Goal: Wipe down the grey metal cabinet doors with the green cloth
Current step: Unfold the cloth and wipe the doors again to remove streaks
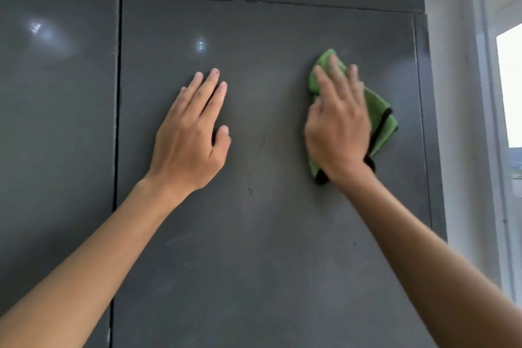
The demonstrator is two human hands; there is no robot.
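Right hand [337, 124], fingers straight and slightly blurred, presses a crumpled green cloth with black trim [380, 118] flat against the right-hand grey metal cabinet door [268, 220], near that door's upper right corner; the palm hides most of the cloth. Left hand [192, 133], fingers spread, rests flat on the same door, nearer its left edge. The left-hand grey door [56, 121] is cut off. A bright window [508, 79] is partly visible beside the cabinet.

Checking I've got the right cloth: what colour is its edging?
Black trim on the green cloth, clearest in the head view, under the right hand.
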